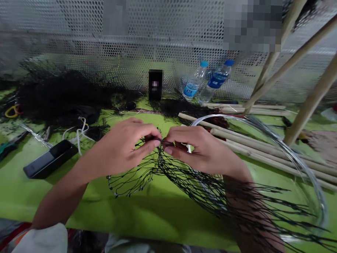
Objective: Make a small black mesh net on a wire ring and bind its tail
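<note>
Black knotted netting [188,179] hangs from between my hands and spreads to the right, over my right forearm. My left hand [129,145] pinches dark strands of it between thumb and fingers. Close beside it, fingertips almost touching, my right hand [197,146] pinches the same bunch of strands. Below my left hand, a loop of the net's edge with small knots hangs over the green table [121,217]. A coil of clear line [300,164] lies behind and to the right of my right hand, partly covered by the netting and arm.
Wooden poles [267,154] lie at right, with others [319,87] leaning upright. A black power bank [49,159], white cable [81,134] and green-handled pliers [4,150] lie at left. A heap of black netting [61,93], a phone-like device [155,85] and two bottles [193,85] are behind.
</note>
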